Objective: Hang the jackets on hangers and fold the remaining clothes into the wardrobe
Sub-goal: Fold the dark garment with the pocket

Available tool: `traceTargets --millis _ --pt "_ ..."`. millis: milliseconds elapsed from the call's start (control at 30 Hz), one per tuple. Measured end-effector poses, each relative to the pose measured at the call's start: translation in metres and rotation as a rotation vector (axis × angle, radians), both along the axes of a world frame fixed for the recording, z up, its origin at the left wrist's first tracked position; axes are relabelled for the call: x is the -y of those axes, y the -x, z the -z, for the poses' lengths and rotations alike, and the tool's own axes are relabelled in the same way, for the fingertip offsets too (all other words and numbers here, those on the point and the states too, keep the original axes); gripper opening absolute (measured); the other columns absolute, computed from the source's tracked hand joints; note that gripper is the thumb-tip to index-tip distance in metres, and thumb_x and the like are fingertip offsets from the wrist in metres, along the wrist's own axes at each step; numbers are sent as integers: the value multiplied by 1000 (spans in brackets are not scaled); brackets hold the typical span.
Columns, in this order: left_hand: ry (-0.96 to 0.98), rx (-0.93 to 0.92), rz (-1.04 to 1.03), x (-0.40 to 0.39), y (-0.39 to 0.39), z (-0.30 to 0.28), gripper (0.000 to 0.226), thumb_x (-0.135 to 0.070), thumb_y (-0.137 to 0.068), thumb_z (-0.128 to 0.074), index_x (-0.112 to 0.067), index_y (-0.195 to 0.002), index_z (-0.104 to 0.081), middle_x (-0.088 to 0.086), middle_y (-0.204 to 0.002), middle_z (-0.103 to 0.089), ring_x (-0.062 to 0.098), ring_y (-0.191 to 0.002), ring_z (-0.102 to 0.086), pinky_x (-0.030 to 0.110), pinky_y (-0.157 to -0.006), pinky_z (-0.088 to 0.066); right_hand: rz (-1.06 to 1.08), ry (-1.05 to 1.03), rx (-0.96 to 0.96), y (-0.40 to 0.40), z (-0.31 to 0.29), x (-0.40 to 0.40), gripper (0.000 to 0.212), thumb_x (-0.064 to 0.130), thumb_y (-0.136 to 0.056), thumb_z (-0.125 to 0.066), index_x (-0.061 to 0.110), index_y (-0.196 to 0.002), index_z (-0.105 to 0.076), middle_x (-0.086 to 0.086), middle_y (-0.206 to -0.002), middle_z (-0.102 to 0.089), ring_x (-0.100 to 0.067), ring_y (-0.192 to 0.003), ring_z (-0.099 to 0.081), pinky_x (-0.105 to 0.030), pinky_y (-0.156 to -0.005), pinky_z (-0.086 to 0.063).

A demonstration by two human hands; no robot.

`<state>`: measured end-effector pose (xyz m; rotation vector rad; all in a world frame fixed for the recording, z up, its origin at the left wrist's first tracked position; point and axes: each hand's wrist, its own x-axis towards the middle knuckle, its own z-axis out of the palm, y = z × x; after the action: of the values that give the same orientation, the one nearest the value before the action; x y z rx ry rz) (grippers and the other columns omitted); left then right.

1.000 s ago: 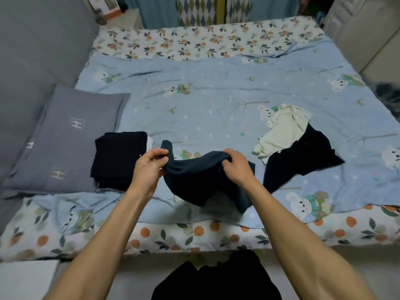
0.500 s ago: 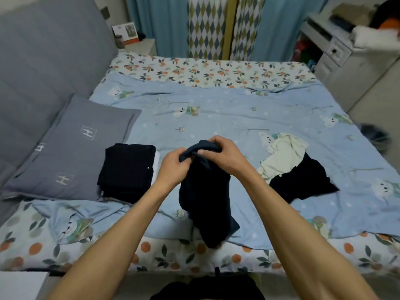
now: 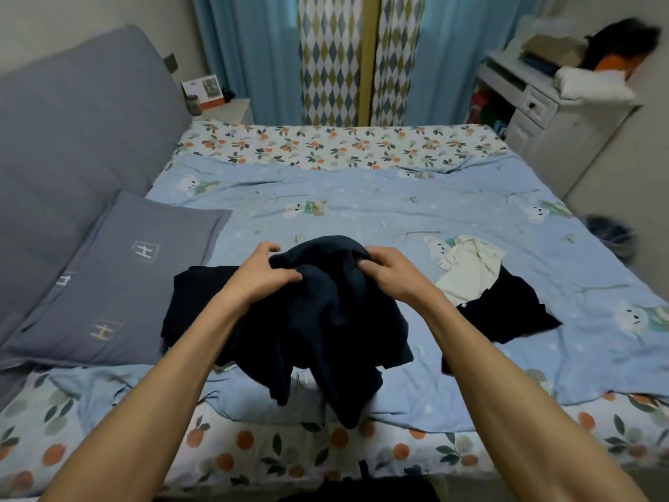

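A dark navy garment point(image 3: 325, 320) hangs bunched above the near part of the bed, its loose ends drooping toward the bed edge. My left hand point(image 3: 262, 273) grips its upper left part and my right hand point(image 3: 389, 271) grips its upper right part. Behind my left hand lies a folded black garment point(image 3: 192, 306) on the blue cover. To the right lie a crumpled cream garment point(image 3: 470, 269) and a black garment point(image 3: 506, 313), touching each other.
The bed has a blue bear-print cover point(image 3: 398, 211) over a floral sheet point(image 3: 325, 143). A grey pillow point(image 3: 119, 280) leans by the grey headboard point(image 3: 72, 139) on the left. A white desk point(image 3: 535, 110) with clutter stands at the back right, curtains point(image 3: 344, 56) behind the bed.
The camera has tilted up, showing more of the room. My hands, close together half a second ago, have moved apart along the navy garment, which now hangs wider and more bunched.
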<state>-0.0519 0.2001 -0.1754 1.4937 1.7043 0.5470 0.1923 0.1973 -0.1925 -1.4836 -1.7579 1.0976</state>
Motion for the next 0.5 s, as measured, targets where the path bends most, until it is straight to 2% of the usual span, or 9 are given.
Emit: traceTargets --millis 33,67,100,133,167,200,333,433,500 --pt "14 -49 99 0 -2 -1 81 -39 -77 -79 -29 -146 -37 -5 -128 -49 17 -115 -55 35 -95 -46 -69 -31 -5 4 -14 0 18 10 -99 -52 3 -104 -68 -7 -94 -70 -8 -82 -59 -26 -77 -48" --pt "2 -46 189 0 -9 -2 85 -40 -76 -80 -32 -147 -35 -8 -129 -47 15 -118 -52 36 -100 -46 -137 -61 -6 10 -26 -2 17 10 -100 -53 4 -103 -68 -7 -95 -70 -7 -83 -60 -25 -79 -48" --pt "-52 -16 261 0 -17 -3 72 -36 -76 -79 -33 -140 -46 -8 -128 -54 14 -116 -56 36 -99 -48 -194 -92 -11 16 -36 -3 16 11 -100 -54 6 -101 -68 -6 -95 -70 -5 -82 -60 -22 -79 -48" --pt "-101 16 306 -1 -26 -4 47 -28 -79 -75 -29 -124 -61 -4 -118 -65 16 -107 -62 35 -93 -51 -228 -128 -13 22 -42 -5 14 13 -100 -55 8 -99 -68 -5 -94 -70 -5 -80 -61 -21 -78 -47" --pt "-140 46 298 0 -33 -6 26 -20 -81 -69 -24 -107 -69 3 -103 -71 19 -95 -66 35 -83 -52 -236 -164 -7 27 -46 -7 12 16 -99 -57 10 -97 -68 -4 -92 -71 -5 -79 -61 -21 -77 -47" --pt "-160 109 259 1 -38 -7 19 -16 -80 -63 -19 -97 -71 9 -94 -72 22 -87 -67 34 -77 -52 -213 -193 3 30 -46 -8 12 19 -98 -59 12 -97 -68 -5 -91 -70 -6 -78 -61 -23 -75 -47" --pt "-153 459 46 7 -29 -10 25 -4 -80 -59 -16 -97 -74 10 -95 -74 28 -93 -69 40 -85 -54 -160 -94 142 14 -28 -7 21 27 -84 -73 22 -102 -63 -1 -92 -69 -13 -82 -64 -27 -72 -50" --pt "-115 688 68 13 -22 -13 30 6 -90 -50 -12 -97 -73 8 -93 -73 23 -89 -69 32 -77 -55 -239 78 422 7 -10 0 16 9 -80 -60 23 -87 -58 -7 -93 -67 -23 -83 -64 -28 -64 -51" --pt "-107 685 60 11 -17 -12 24 -1 -88 -55 -14 -98 -74 10 -96 -73 24 -90 -69 33 -77 -54 -157 95 415 6 -1 0 15 1 -78 -50 15 -81 -57 -18 -90 -66 -29 -81 -65 -32 -61 -52"
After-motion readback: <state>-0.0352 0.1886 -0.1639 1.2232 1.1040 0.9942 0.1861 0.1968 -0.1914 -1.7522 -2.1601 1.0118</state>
